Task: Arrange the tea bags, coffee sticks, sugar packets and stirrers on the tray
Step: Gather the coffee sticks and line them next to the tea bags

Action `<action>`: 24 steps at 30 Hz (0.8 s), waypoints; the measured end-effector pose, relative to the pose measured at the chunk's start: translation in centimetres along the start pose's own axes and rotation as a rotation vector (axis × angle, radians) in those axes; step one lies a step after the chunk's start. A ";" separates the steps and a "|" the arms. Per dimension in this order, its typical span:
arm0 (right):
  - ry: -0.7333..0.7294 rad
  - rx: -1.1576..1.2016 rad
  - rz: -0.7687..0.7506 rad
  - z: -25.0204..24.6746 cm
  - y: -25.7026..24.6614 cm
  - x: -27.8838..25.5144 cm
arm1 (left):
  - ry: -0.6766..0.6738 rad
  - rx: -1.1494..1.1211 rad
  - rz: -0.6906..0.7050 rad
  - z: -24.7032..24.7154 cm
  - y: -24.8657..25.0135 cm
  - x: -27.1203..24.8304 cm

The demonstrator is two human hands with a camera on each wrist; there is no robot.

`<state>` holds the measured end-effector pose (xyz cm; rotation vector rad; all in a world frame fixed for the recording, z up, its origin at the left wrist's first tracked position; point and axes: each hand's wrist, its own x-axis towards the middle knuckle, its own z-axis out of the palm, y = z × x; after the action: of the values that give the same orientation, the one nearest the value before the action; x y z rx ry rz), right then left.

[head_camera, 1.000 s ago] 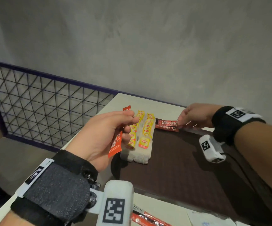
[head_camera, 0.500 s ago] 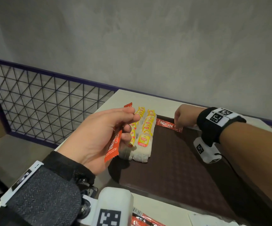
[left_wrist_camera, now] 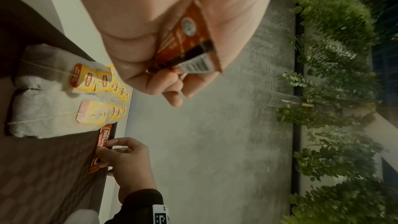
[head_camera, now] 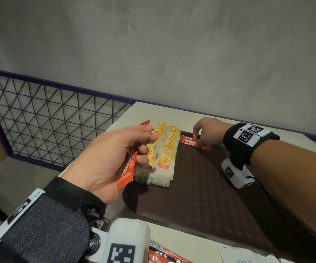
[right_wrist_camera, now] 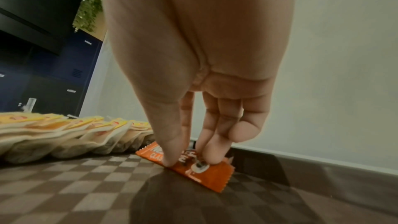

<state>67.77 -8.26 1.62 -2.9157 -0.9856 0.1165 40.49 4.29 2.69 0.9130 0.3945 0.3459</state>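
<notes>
A dark brown chequered tray (head_camera: 200, 188) lies on the white table. Two rows of yellow-tagged tea bags (head_camera: 165, 160) run along its left side, also low at the left in the right wrist view (right_wrist_camera: 64, 135). A red coffee stick (head_camera: 188, 142) lies flat by the tray's far rim. My right hand (head_camera: 198, 141) pinches it from above, thumb on the near edge and fingers on the far part (right_wrist_camera: 187, 157). My left hand (head_camera: 144, 143) hovers above the tea bags and grips another red coffee stick (head_camera: 127, 168), seen close up in the left wrist view (left_wrist_camera: 185, 40).
More red coffee sticks (head_camera: 164, 253) and a white packet (head_camera: 238, 257) lie on the table in front of the tray. A purple-framed wire mesh railing (head_camera: 49, 120) runs off the table's left edge. A grey wall stands behind.
My right hand has carried its coffee stick a little farther back and set it down flat by the tray's far rim. My left hand has stayed roughly in place with its stick.
</notes>
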 end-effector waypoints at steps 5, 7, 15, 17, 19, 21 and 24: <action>-0.002 -0.032 -0.026 0.2 -0.7 0.5 | 0.001 0.006 0.005 -0.1 0.0 0.1; 0.001 -0.039 -0.039 0.3 -0.7 0.8 | 0.002 0.007 0.010 -0.1 0.0 0.1; 0.030 0.055 -0.103 -0.6 -0.7 0.2 | -0.111 0.017 -0.007 0.3 -0.3 -0.2; 0.031 0.224 -0.102 -2.3 -1.1 -1.1 | -0.192 0.081 -0.004 0.3 -0.4 -0.4; -0.017 0.496 -0.098 -4.4 -2.2 -3.1 | -0.283 0.172 -0.001 0.6 -0.4 -0.8; -0.126 0.712 -0.134 -6.5 -3.9 -5.6 | -0.356 0.260 0.001 0.9 -0.5 -1.3; -0.386 0.780 -0.224 -8.9 -6.2 -9.1 | -0.388 0.339 0.011 1.2 -0.6 -1.9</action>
<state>57.64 -9.14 11.42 -2.0912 -0.9998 0.8582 39.49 2.26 3.20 1.2856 0.0897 0.1054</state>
